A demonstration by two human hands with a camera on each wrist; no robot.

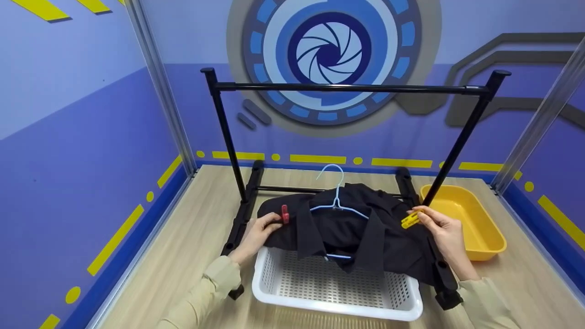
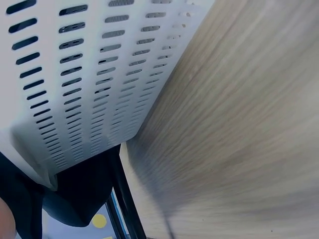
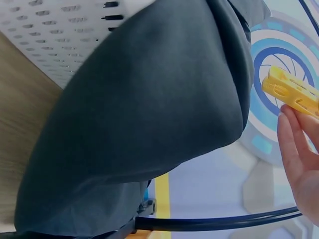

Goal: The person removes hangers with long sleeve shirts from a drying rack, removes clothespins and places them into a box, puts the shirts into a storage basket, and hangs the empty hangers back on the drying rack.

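Observation:
A black collared shirt point(image 1: 402, 246) lies draped over a white perforated basket point(image 1: 338, 308), with a light blue hanger point(image 1: 338, 201) inside its neck. A red clothespin point(image 1: 285, 214) is on the shirt's left shoulder. Right beside that clothespin, my left hand point(image 1: 260, 233) pinches the shirt's fabric between thumb and fingers; in the left wrist view only a sliver of it shows. My right hand point(image 1: 443, 230) pinches a yellow clothespin point(image 1: 410, 220) near the shirt's right shoulder. The right wrist view shows this yellow clothespin point(image 3: 291, 90) apart from the cloth.
A black garment rack point(image 1: 352, 87) stands around the basket, its top bar above and behind the shirt. To the right, partly behind a rack post, sits a yellow tub point(image 1: 496, 237). Patterned blue walls point(image 1: 91, 137) enclose the wooden tabletop point(image 1: 178, 256).

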